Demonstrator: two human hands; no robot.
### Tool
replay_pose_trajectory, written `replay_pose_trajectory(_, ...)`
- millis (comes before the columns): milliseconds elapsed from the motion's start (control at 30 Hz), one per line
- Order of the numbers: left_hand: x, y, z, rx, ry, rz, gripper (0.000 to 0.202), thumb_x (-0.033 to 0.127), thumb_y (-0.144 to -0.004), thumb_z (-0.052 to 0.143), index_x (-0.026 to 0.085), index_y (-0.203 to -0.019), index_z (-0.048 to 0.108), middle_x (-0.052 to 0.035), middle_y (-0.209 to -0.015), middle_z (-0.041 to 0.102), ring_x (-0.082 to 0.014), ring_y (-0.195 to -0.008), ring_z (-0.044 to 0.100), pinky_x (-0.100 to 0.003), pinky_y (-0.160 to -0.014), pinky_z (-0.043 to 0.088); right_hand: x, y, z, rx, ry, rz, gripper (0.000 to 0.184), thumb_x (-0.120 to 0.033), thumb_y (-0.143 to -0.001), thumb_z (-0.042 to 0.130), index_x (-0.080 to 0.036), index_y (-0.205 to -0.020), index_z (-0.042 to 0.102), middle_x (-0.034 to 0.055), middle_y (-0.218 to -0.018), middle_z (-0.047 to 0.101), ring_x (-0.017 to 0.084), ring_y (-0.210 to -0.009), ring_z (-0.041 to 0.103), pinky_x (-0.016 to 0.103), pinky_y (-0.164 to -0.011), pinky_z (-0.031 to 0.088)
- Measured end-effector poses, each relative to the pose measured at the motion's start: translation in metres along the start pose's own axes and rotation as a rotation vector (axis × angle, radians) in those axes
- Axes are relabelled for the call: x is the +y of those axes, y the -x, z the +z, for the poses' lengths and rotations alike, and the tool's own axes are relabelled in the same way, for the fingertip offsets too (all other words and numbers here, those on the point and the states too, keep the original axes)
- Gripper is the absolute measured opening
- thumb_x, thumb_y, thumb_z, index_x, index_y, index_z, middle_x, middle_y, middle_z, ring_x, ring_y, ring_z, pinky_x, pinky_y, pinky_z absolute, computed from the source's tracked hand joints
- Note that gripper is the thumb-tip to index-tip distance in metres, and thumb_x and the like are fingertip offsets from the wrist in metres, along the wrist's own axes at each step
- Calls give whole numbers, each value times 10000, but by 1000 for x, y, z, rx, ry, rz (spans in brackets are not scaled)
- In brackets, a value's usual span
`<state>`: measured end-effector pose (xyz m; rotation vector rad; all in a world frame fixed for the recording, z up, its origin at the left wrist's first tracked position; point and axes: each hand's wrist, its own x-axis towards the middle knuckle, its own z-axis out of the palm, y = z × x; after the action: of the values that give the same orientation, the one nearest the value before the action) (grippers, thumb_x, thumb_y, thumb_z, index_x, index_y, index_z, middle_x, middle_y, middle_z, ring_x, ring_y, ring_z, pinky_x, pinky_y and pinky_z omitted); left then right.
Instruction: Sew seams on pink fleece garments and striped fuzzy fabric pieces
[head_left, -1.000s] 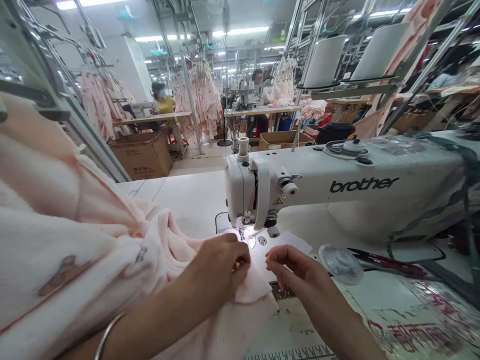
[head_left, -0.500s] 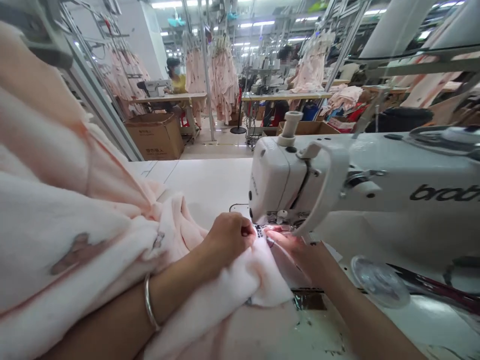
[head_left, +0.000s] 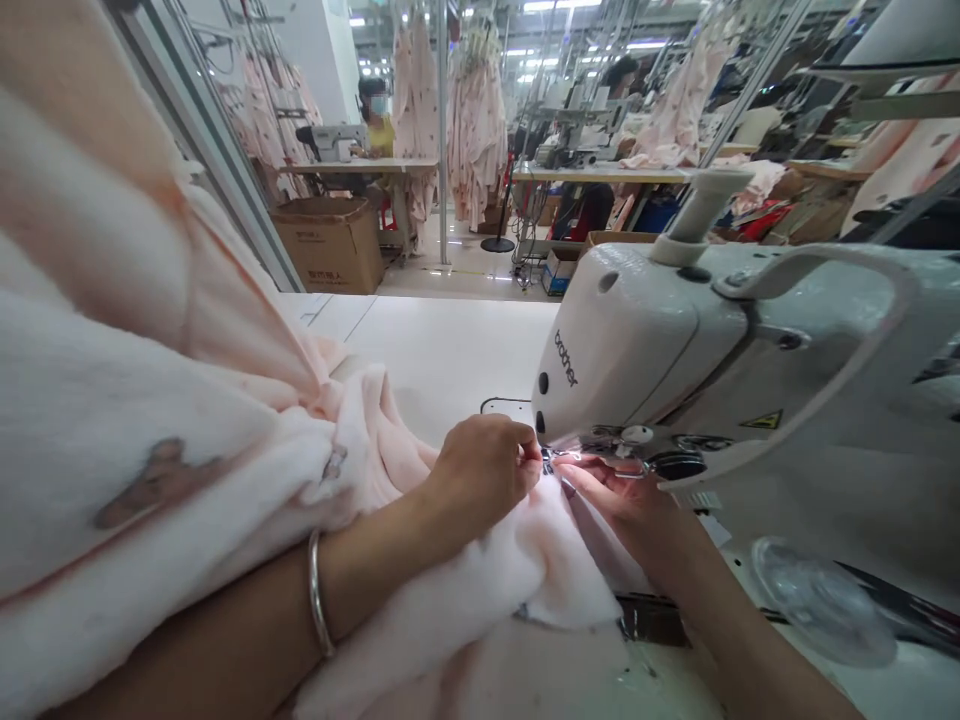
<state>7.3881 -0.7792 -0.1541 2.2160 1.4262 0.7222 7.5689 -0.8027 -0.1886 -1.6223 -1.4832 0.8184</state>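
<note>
left hand point(head_left: 487, 475): curled beside the presser foot point(head_left: 547, 462), fingertips partly hidden; cannot tell whether pinching anything.
right hand point(head_left: 637, 508): fingertips near the presser foot, grip unclear; well apart from it a second ago.
pink fleece point(head_left: 247, 465): heaped at left, spreading to the presser foot, cut off by frame edge.
sewing machine point(head_left: 637, 335): cut off at right, larger in view than earlier.

Bright white glow low beneath the sewing machine point(head_left: 660, 340).
</note>
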Motion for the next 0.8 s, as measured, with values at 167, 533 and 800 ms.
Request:
replay_pose_trajectory(167, -1, -2, 2, -37, -50, 7, 140, 183, -736, 531, 186, -642, 635, 3, -606, 601, -126, -571, 500, -246, -526, 299, -3, 2, -2, -23, 162, -51, 155, -410, -744, 624, -284, -739, 714, 29, -788, 702, 252, -837, 639, 320, -691, 490)
replay_pose_trajectory(533, -5, 3, -11, -102, 113, -3, 125, 126, -707, 570, 191, -645, 659, 28, -672, 605, -99, -637, 525, -213, -580, 367, -12, 5, -4, -123, 215, -37, 262, -483, -739, 551, -268, -783, 694, 0, -872, 711, 210, -868, 660, 304, -802, 495)
replay_pose_trajectory(800, -3, 2, -9, -99, 108, -33, 83, 177, -706, 595, 202, -658, 658, 40, -666, 604, -97, -636, 523, -218, -576, 350, -31, 6, 6, -130, 229, 20, 380, -558, -700, 484, -229, -755, 665, 30, -809, 699, 232, -827, 649, 346, -804, 464)
